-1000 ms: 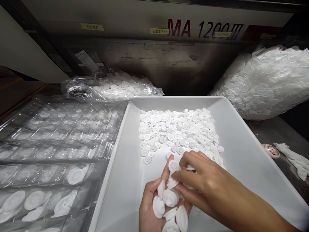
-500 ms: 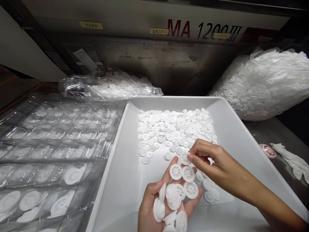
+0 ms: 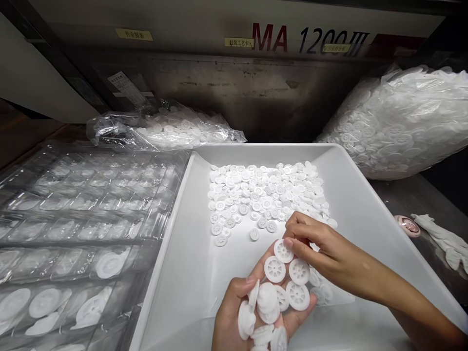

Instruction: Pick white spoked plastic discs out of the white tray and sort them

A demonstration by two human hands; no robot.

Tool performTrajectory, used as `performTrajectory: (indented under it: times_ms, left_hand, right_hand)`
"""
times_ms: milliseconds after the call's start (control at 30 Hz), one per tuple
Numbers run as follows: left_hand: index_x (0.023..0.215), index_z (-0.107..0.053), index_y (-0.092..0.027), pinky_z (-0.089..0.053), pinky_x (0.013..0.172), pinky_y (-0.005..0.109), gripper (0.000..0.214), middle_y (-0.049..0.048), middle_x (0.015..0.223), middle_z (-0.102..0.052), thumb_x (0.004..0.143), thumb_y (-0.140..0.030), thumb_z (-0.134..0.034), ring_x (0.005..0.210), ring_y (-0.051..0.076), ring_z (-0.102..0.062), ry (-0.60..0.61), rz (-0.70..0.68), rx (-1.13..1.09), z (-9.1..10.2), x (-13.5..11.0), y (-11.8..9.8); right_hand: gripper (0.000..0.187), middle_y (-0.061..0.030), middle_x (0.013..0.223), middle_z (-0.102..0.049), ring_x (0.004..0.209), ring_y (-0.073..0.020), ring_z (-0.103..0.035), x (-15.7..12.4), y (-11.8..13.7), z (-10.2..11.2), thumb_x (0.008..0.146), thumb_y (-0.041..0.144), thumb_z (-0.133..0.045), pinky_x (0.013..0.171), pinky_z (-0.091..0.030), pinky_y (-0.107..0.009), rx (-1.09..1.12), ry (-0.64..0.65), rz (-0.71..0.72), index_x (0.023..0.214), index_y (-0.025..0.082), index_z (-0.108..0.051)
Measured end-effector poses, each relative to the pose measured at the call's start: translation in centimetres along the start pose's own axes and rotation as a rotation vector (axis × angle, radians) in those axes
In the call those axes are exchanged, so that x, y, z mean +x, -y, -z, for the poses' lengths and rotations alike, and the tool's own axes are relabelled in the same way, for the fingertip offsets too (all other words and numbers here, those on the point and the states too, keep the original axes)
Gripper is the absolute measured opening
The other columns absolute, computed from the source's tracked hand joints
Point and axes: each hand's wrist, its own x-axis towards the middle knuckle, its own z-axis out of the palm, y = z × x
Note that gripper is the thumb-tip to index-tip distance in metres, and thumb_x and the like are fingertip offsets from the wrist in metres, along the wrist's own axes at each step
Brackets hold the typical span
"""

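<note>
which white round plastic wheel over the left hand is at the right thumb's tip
The white, round, spoked plastic wheel farthest from the person over the left hand: the right hand's thumb tip overlaps its edge; the others lie nearer the person.

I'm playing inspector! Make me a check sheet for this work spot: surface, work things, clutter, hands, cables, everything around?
Surface: grey bin, walls sloping.
Job's things: white wheels loose in the bin, mostly toward its far end; more in the left hand.
Clutter: pink round item and white glove, right of the bin.
Hands: left palm up, holding wheels; right hand seems to pinch one's edge.
Cables: nothing seen.
Surroundings: machine marked MA 1200; clear trays; bulging bag.
</note>
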Motion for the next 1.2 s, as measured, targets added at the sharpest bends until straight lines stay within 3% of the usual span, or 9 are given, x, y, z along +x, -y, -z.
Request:
performTrajectory:
  times_ms: [200,367,567,633,833,933,1033,1133,1200]
  left_hand:
    - [0.114,-0.060,-0.022,-0.014,0.108,0.058,0.046,0.0058,0.129,-0.053,0.084,-0.018,-0.026,0.121,0.022,-0.048,0.029,-0.013,-0.018,-0.1,0.1,0.0]
    - [0.122,-0.053,-0.017,-0.013,0.109,0.054,0.047,0.0068,0.132,-0.047,0.085,-0.021,-0.024,0.122,0.021,-0.047,0.068,0.002,-0.013,0.2,0.0,-0.1]
    - [0.129,-0.043,-0.011,-0.010,0.108,0.057,0.052,0.0131,0.141,-0.035,0.084,-0.022,-0.020,0.130,0.026,-0.036,0.060,0.035,0.103,-0.2,0.1,-0.5]
    - [0.130,-0.040,-0.011,-0.011,0.107,0.058,0.052,0.0145,0.142,-0.034,0.084,-0.023,-0.020,0.131,0.028,-0.033,0.058,0.021,0.109,-0.3,0.2,-0.6]
    - [0.128,-0.044,-0.016,-0.015,0.109,0.053,0.048,0.0118,0.139,-0.038,0.087,-0.022,-0.022,0.128,0.025,-0.037,0.049,-0.012,0.048,-0.2,0.0,-0.5]
    - [0.130,-0.041,-0.016,-0.017,0.109,0.054,0.047,0.0127,0.139,-0.038,0.088,-0.026,-0.024,0.128,0.024,-0.039,0.027,-0.055,0.014,-0.1,-0.1,-0.3]
    - [0.130,-0.043,-0.017,-0.019,0.108,0.055,0.046,0.0119,0.138,-0.042,0.088,-0.026,-0.026,0.127,0.025,-0.040,0.017,-0.063,0.001,-0.1,0.0,-0.1]
    - [0.125,-0.050,-0.020,-0.021,0.109,0.049,0.044,0.0080,0.132,-0.052,0.089,-0.026,-0.026,0.128,0.024,-0.039,-0.012,-0.087,0.014,-0.3,0.0,0.1]
    - [0.123,-0.052,-0.021,-0.021,0.110,0.044,0.044,0.0068,0.128,-0.057,0.089,-0.027,-0.025,0.129,0.023,-0.039,-0.040,-0.073,0.014,-0.6,0.0,0.1]
  right_hand:
    - [0.023,0.0040,0.087,-0.049,0.076,-0.0112,-0.049,-0.7,0.0,0.4,0.096,0.039,-0.038,0.068,-0.038,-0.027,0.016,0.012,-0.014,0.084,0.027,-0.053]
    - [0.023,0.0038,0.087,-0.050,0.077,-0.0113,-0.049,-0.7,0.6,0.6,0.096,0.039,-0.038,0.068,-0.039,-0.027,0.015,-0.028,-0.012,0.084,0.027,-0.053]
    - [0.011,0.0037,0.080,-0.051,0.070,-0.0117,-0.045,-0.2,0.7,-0.1,0.089,0.032,-0.052,0.062,-0.036,-0.026,0.061,-0.069,-0.029,0.083,0.025,-0.057]
    - [0.008,0.0039,0.076,-0.049,0.068,-0.0109,-0.044,-0.2,0.5,-0.3,0.087,0.028,-0.055,0.058,-0.035,-0.024,0.218,-0.083,-0.040,0.081,0.024,-0.057]
    - [0.011,0.0004,0.087,-0.048,0.073,-0.0098,-0.047,-0.6,0.3,0.6,0.088,0.026,-0.046,0.063,-0.042,-0.020,1.077,-0.053,0.059,0.081,0.021,-0.053]
    - [0.015,-0.0018,0.093,-0.047,0.075,-0.0094,-0.049,-1.0,0.4,1.3,0.087,0.024,-0.039,0.051,-0.040,-0.014,1.256,-0.106,0.076,0.084,0.021,-0.054]
    - [0.011,0.0036,0.075,-0.047,0.048,-0.0047,-0.036,-1.5,0.8,1.1,0.089,0.027,-0.046,0.034,-0.023,-0.013,0.964,-0.152,0.035,0.083,0.025,-0.055]
    - [0.005,0.0034,0.072,-0.056,0.054,-0.0078,-0.047,-1.9,1.6,0.2,0.084,0.021,-0.060,0.049,-0.037,-0.020,0.288,-0.019,0.183,0.085,0.025,-0.061]
    - [0.010,-0.0008,0.081,-0.061,0.069,-0.0135,-0.055,-2.0,2.2,-0.6,0.086,0.018,-0.057,0.061,-0.039,-0.025,-0.192,0.098,0.350,0.091,0.023,-0.062]
